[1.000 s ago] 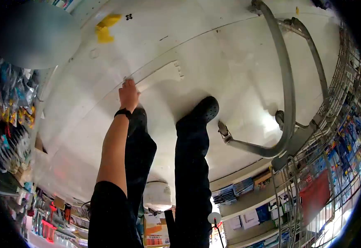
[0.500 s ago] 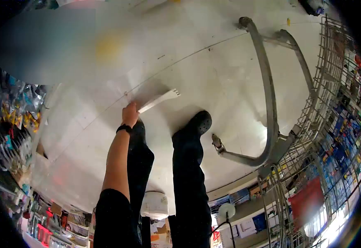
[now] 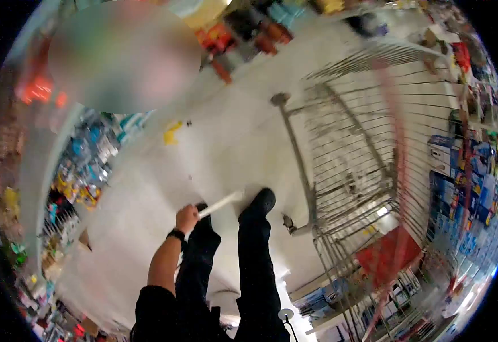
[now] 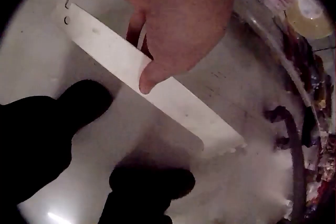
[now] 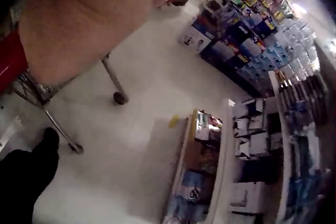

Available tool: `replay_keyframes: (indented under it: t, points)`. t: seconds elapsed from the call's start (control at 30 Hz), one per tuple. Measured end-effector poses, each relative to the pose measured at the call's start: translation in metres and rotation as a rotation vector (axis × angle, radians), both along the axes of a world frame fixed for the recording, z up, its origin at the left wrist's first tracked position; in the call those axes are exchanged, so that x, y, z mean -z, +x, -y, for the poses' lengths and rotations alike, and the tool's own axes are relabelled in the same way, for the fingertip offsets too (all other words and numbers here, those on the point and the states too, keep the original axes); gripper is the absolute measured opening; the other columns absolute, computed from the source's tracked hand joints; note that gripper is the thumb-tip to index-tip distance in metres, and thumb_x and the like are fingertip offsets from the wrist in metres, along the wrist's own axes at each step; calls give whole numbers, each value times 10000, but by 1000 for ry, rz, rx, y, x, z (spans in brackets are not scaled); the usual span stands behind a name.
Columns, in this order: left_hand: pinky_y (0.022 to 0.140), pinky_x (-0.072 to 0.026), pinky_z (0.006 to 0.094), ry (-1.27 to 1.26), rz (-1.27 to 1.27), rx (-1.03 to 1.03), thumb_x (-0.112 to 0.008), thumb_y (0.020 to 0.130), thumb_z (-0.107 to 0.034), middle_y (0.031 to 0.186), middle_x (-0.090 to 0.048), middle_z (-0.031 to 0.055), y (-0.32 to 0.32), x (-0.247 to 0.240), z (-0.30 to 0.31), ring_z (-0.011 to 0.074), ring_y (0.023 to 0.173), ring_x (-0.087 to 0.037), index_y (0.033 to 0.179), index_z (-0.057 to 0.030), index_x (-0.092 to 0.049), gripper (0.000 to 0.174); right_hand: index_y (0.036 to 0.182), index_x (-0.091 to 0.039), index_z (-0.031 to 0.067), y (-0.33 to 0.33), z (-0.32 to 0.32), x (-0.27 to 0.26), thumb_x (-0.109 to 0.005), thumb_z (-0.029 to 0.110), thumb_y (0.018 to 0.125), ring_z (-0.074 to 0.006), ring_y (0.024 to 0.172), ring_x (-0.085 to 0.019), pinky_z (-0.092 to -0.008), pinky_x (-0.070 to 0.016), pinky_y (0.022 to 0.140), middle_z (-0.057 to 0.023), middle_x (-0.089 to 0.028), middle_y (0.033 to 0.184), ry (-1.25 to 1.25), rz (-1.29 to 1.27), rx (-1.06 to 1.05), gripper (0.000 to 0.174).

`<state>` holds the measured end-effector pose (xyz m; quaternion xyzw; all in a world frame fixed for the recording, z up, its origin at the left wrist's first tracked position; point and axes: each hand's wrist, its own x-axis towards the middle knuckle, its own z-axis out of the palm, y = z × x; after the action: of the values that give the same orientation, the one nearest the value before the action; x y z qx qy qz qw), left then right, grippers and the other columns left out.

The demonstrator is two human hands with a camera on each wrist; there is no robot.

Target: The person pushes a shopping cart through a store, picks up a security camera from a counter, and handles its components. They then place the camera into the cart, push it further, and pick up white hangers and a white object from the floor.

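Observation:
In the head view my left hand [image 3: 187, 218] holds a long white metal shelf bracket [image 3: 220, 203] above the floor, near my shoes. The left wrist view shows the left thumb lying across the flat face of the shelf bracket [image 4: 173, 100], with fingers behind it. One end has a notch and a hole, while the wider end has small teeth. My right hand [image 5: 89, 24] fills the top left of the right wrist view, its fingers hidden. Parts of a red cart handle [image 5: 11, 58] show on both sides of it.
A wire shopping cart [image 3: 351, 188] stands to my right, with a red panel [image 3: 388, 256] on it. Packed shelves line both sides, including blue boxes [image 3: 448, 188] at right. A yellow mark [image 3: 172, 133] is on the pale floor.
My left hand has lifted the shelf bracket from the floor and drawn it nearer. The head view has tilted up, showing more of the cart and the far shelves.

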<state>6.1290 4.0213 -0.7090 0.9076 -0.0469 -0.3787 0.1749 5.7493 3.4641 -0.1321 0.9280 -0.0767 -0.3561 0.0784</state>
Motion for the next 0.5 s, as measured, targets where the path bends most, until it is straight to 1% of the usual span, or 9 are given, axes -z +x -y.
replay_keyframes:
  t: [0.03, 0.17, 0.2, 0.23, 0.27, 0.3, 0.33, 0.37, 0.5]
  points:
    - [682, -482, 458, -76, 27, -60, -658, 709, -182, 798, -618, 116, -4, -26, -6, 333, 784, -601, 722, -101, -631, 86, 891, -566, 121, -13, 2, -7, -597, 301, 797, -302, 1086, -505, -520, -397, 933, -137, -559, 1095, 9, 17, 0, 205]
    - [634, -471, 426, -247, 55, 41, -755, 692, -247, 721, -578, 87, 9, -177, -7, 321, 701, -577, 737, -94, -557, 255, 912, -573, 124, -67, 11, -17, -597, 307, 812, -306, 1122, -505, -528, -395, 957, -142, -564, 1131, 79, 105, -64, 210]
    - [610, -473, 390, -323, 143, 70, -793, 666, -245, 698, -575, 89, 16, -220, -5, 297, 663, -571, 751, -74, -565, 298, 851, -559, 126, -72, 13, -16, -595, 290, 774, -286, 1025, -503, -494, -398, 889, -118, -545, 1033, 104, 153, -74, 184]
    - [590, -474, 355, -344, 63, -73, -815, 655, -228, 682, -583, 99, 28, -269, 4, 261, 635, -575, 742, -48, -583, 307, 790, -545, 129, -67, 15, -10, -593, 273, 736, -265, 928, -501, -461, -401, 820, -95, -525, 934, 129, 205, -117, 161]
    - [582, -471, 324, -335, 75, -23, -821, 654, -226, 656, -573, 106, 41, -313, 11, 230, 605, -564, 723, -21, -598, 312, 730, -531, 132, -54, 16, -9, -591, 256, 698, -245, 831, -500, -427, -403, 751, -71, -506, 835, 148, 258, -166, 141]
    - [570, -455, 298, -416, -16, -69, -825, 653, -188, 648, -570, 73, 53, -345, 10, 176, 588, -541, 698, -9, -593, 296, 669, -517, 135, -44, 18, -12, -589, 239, 660, -224, 735, -498, -393, -406, 682, -48, -486, 737, 159, 307, -200, 127]
    - [558, -427, 267, -543, -53, -158, -825, 659, -150, 633, -543, 27, 66, -411, 31, 112, 583, -490, 687, -10, -577, 286, 609, -503, 138, -37, 18, -16, -587, 222, 621, -204, 638, -496, -359, -408, 614, -24, -467, 638, 166, 356, -224, 119]
    - [557, -417, 259, -538, -60, -118, -818, 668, -128, 636, -536, 6, 80, -453, 42, 92, 590, -473, 689, -13, -576, 269, 548, -489, 141, -31, 18, -20, -584, 205, 583, -183, 541, -494, -325, -411, 545, 0, -447, 540, 177, 404, -241, 120]
    - [568, -404, 239, -613, -52, -68, -785, 707, -102, 637, -502, -27, 102, -576, 94, 67, 604, -441, 708, -15, -582, 221, 558, -499, 138, -28, 23, -23, -593, 221, 599, -173, 553, -511, -319, -417, 540, 10, -469, 542, 239, 603, -291, 132]
